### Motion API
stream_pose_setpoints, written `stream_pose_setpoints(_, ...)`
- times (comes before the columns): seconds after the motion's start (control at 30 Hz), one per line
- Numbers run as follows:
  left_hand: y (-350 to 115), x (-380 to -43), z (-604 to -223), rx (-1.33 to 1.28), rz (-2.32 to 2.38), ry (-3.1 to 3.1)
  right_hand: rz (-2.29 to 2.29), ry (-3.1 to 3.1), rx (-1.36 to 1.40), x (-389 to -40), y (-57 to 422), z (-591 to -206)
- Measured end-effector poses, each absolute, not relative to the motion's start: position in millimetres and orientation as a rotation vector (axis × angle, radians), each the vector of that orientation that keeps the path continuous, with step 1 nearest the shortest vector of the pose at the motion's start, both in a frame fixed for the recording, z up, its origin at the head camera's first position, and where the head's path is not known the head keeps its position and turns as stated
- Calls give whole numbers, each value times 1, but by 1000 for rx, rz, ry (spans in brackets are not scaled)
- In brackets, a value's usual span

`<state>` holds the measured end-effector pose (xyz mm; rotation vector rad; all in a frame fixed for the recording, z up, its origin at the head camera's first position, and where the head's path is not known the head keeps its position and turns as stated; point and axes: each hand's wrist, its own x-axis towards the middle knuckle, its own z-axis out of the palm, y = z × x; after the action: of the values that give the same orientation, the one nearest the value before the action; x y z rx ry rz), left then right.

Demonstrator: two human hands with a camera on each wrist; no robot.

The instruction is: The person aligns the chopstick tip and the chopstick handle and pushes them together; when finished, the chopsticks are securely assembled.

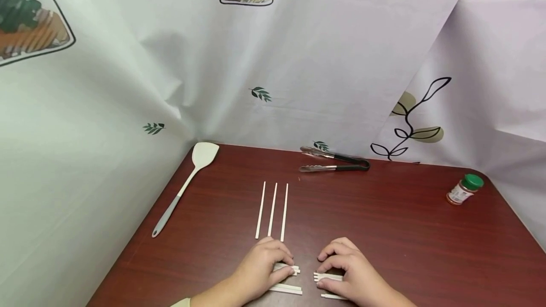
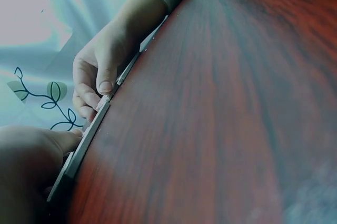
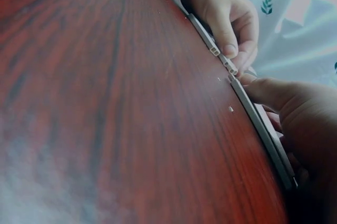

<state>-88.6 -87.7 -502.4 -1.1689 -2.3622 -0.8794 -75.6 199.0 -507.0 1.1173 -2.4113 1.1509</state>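
Pinching white sticks [image 1: 296, 268], left hand [image 1: 265, 265]; right hand [image 1: 353, 269] gripping facing sticks [image 1: 327, 276]. I'm fearing uneven squeeze scattering either set.

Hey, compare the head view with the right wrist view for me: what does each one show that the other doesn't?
Only the head view: the spatula, the tongs and the green-lidded jar.

Only the right wrist view: small pale specks on the tabletop.

Both: the left hand and right hand holding pale sticks, the reddish-brown tabletop, and the leaf-printed cloth.
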Motion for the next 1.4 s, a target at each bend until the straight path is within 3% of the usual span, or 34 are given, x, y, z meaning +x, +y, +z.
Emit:
stream_pose_setpoints(0.93, -85, -87, -504, -1122, -846, -2410, 1148, -2332, 1135, -79, 197, -509)
stream_pose_setpoints(1.4, -86, -87, -505, -1109, -1008, -2384, 1174, -2323, 1016, -77, 194, -508)
